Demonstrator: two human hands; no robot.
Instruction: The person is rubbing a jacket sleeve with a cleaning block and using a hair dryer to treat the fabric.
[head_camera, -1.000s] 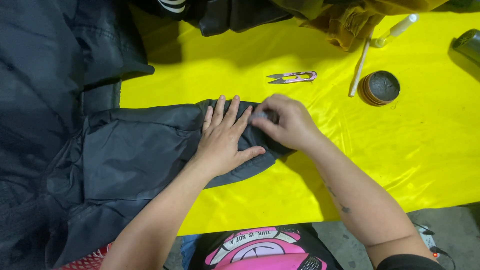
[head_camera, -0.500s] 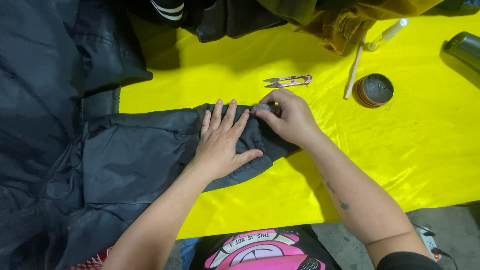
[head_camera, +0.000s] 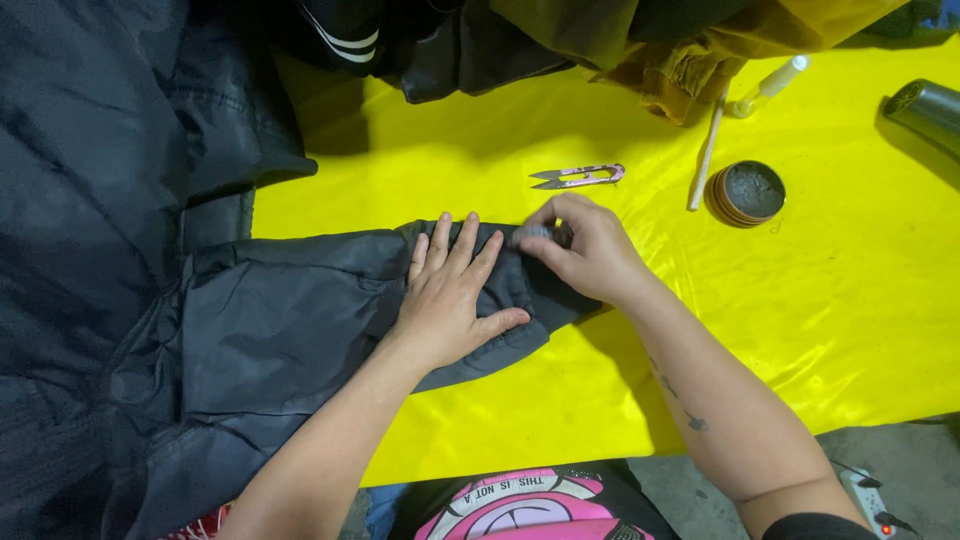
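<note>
Left hand (head_camera: 450, 300) lies flat, fingers spread, on the end of a dark grey padded fabric sleeve (head_camera: 300, 320) stretched across the bright yellow glossy surface (head_camera: 820, 330). Right hand (head_camera: 590, 255) sits just beside it, grip pinched on the sleeve's edge. Small pink-handled thread snips (head_camera: 578, 177) lie just above the hands, and a round open tin of dark paste (head_camera: 746, 193) sits to their right.

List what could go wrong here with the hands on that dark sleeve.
1. The right hand pinches the sleeve end right beside the left hand; a slip could bunch the dark fabric.
2. The thread snips lie just beyond the right hand's knuckles, so a forward reach might catch their points.
3. The open round tin sits near the right forearm; a sweep could knock it onto the yellow cloth.
</note>
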